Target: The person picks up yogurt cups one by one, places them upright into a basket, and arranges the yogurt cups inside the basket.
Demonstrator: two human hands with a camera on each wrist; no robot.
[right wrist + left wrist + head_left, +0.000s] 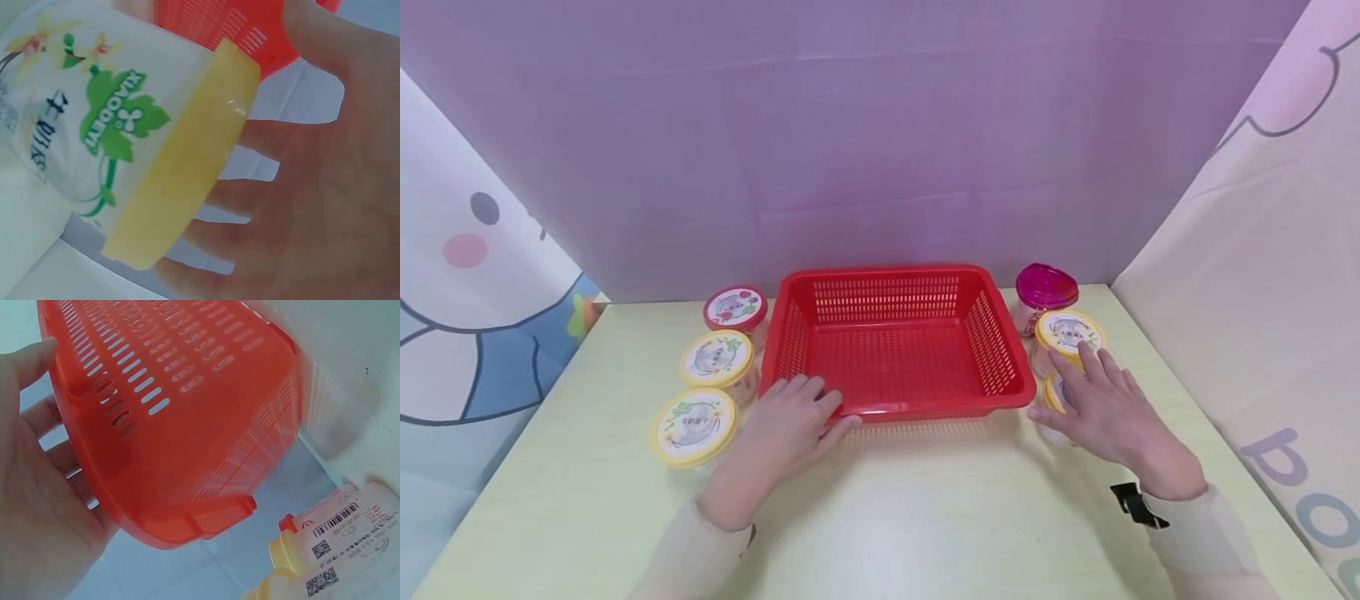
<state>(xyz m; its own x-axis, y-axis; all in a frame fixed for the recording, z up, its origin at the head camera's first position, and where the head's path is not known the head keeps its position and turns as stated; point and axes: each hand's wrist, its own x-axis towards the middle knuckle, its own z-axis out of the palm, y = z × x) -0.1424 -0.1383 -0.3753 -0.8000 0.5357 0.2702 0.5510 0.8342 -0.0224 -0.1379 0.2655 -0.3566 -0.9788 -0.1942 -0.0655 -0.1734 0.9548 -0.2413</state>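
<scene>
A red slotted plastic basket (891,358) stands at the middle of the table. My left hand (790,425) is at its front left corner, fingers extended over the rim (87,469); whether they bear on it I cannot tell. My right hand (1101,408) hovers with spread fingers over the nearest right-hand tub (1055,392), partly hiding it. In the right wrist view, this white tub with a leaf print has a yellow lid (187,156) close by my fingers. Behind it stand another yellow-lidded tub (1070,332) and a cup with a magenta lid (1047,286).
Left of the basket, a red-lidded tub (735,307) and two yellow-lidded tubs, the middle one (718,358) and the front one (696,427), form a row. A purple cloth wall (880,150) rises behind the table (910,517), with printed cloth on both sides.
</scene>
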